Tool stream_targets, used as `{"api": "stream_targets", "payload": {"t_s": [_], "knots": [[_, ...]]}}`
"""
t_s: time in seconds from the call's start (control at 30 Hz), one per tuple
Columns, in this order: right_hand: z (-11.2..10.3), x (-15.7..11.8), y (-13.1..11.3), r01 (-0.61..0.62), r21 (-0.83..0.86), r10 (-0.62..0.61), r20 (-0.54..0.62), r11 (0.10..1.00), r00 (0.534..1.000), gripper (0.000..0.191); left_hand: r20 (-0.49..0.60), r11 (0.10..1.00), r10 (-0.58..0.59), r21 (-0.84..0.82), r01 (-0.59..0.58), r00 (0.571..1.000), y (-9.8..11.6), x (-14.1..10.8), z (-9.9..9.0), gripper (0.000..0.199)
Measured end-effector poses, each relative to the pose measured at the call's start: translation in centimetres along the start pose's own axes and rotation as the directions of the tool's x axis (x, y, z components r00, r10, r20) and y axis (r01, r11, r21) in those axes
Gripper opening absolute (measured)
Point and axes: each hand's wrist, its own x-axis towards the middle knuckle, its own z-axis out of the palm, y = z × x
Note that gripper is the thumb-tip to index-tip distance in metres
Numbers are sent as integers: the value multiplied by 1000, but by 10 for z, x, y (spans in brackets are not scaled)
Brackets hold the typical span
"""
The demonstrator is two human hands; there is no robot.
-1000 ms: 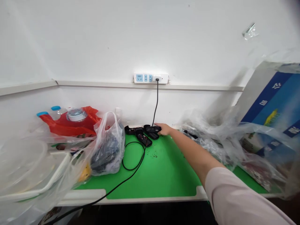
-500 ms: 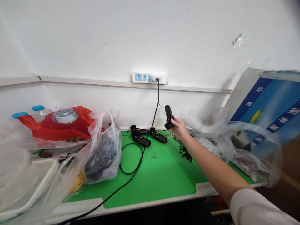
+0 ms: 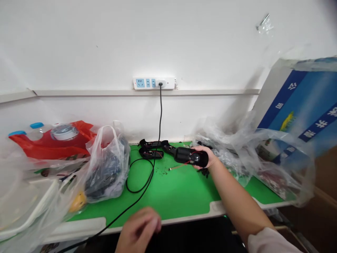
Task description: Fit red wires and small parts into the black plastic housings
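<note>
My right hand (image 3: 206,156) is closed around one end of a black plastic housing (image 3: 188,156), held above the green mat (image 3: 168,196). Thin red wires trail from the housing, ending in a small white connector (image 3: 170,169). My left hand (image 3: 140,230), blurred, is near the table's front edge with its fingers curled; what it holds, if anything, is hidden. Behind the black cable lie similar black housings (image 3: 151,154) with red wires. Small black parts (image 3: 204,172) lie in a pile just below my right hand.
A black cable (image 3: 137,196) runs from the wall power strip (image 3: 144,83) across the mat. At left are a filled plastic bag (image 3: 107,172), a red bag (image 3: 50,147) and a white tray (image 3: 50,189). Clear plastic bags (image 3: 234,154) and a blue box (image 3: 310,105) stand right.
My right hand has lowered and turned the housing from upright to roughly level, nearer the camera. My left hand has come into view at the bottom. The camera view has shifted slightly.
</note>
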Motion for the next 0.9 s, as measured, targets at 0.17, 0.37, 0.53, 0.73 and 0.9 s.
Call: {"api": "stream_targets", "payload": {"t_s": [0.17, 0.37, 0.53, 0.73, 0.9], "knots": [[-15, -12, 0, -52, -170, 71, 109, 984, 992, 31, -60, 806, -270, -560, 192, 961, 26, 123, 47, 34], [-15, -5, -6, -202, -148, 200, -30, 968, 979, 34, 493, 780, -261, -399, 482, 830, 18, 189, 76, 33], [-20, 7, -4, -21, -38, 16, -136, 999, 991, 53, 339, 657, -233, -637, 404, 912, 6, 192, 69, 26], [-32, 1, -2, -97, -735, -319, -405, 671, 857, 22, 142, 528, -236, -812, 250, 961, 13, 192, 52, 26], [-39, -12, -1, -184, -957, -126, -215, 223, 968, 14, 84, 590, -196, -786, 186, 977, 15, 187, 59, 33]]}}
